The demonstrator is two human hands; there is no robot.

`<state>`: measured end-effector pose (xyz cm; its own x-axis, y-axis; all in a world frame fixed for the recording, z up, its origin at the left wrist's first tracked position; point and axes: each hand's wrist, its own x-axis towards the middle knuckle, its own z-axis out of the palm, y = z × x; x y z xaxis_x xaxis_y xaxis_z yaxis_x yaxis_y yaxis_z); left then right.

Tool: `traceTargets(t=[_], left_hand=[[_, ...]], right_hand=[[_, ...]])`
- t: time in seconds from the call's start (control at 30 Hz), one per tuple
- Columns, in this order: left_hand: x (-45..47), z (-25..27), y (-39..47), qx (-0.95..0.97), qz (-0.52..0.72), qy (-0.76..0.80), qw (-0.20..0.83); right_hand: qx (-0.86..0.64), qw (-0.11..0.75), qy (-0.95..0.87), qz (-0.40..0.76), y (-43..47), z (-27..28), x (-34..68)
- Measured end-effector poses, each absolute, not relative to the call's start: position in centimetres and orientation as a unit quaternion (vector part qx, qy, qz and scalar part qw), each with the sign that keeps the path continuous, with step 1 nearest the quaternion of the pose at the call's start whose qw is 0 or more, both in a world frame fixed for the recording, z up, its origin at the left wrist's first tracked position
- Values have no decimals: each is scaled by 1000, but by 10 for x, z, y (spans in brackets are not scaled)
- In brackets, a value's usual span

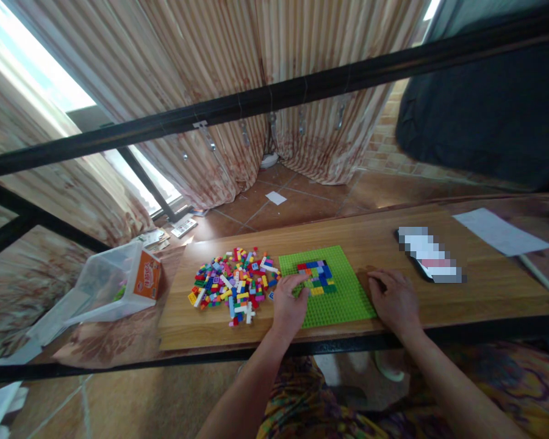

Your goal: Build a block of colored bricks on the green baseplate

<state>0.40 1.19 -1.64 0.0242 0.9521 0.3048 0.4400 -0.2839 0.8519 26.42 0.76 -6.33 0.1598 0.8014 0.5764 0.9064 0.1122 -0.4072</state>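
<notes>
A green studded baseplate lies on the wooden table in front of me. Built onto its middle is a patch of toy bricks in red, blue, green, yellow and orange. My left hand reaches over the plate's left edge, with index finger and thumb apart beside the patch; I see no brick between them. Just past the plate's right edge, my right hand rests with loosely bent fingers and nothing visible in them. A pile of loose, many-coloured bricks spreads out left of the plate.
A clear plastic box with an orange label lies on its side at the left. To the right are a phone with a blurred-out screen and a white paper sheet. A black metal bar crosses beyond the table, before the curtains.
</notes>
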Motion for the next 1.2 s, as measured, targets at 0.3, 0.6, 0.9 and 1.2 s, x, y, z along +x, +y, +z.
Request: traceTargets(t=[0.3, 0.6, 0.9, 1.2], left_hand=[[7, -2, 25, 702, 418, 526, 237], [16, -8, 23, 744, 370, 527, 180], [25, -17, 17, 737, 348, 560, 148], [23, -16, 19, 716, 333, 583, 191]], right_hand=[[-657, 374, -650, -75, 8, -63, 265], [-657, 377, -649, -77, 8, -63, 264], [-660, 380, -645, -65, 7, -60, 262], [-655, 377, -650, -80, 8, -64, 264]])
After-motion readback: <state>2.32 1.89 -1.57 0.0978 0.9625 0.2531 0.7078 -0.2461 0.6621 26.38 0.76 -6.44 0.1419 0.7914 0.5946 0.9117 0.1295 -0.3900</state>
